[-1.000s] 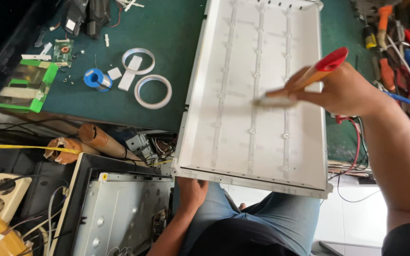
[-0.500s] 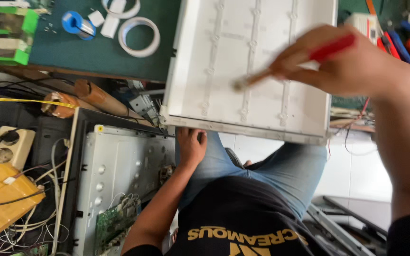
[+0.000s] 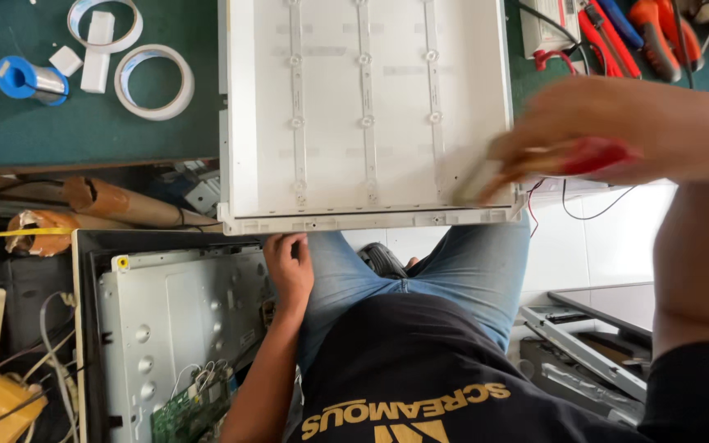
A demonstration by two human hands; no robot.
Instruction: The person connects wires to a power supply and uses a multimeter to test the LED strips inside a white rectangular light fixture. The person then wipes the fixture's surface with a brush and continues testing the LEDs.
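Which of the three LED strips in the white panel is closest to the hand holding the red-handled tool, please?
The rightmost strip. It runs nearest the panel's right edge, where the right hand holds the red-handled tool; the middle strip and left strip lie farther away.

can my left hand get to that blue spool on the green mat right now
Probably yes. The left hand rests empty on the thigh below the white panel, and the blue spool lies uncovered up to its left, with nothing between them but the bench edge.
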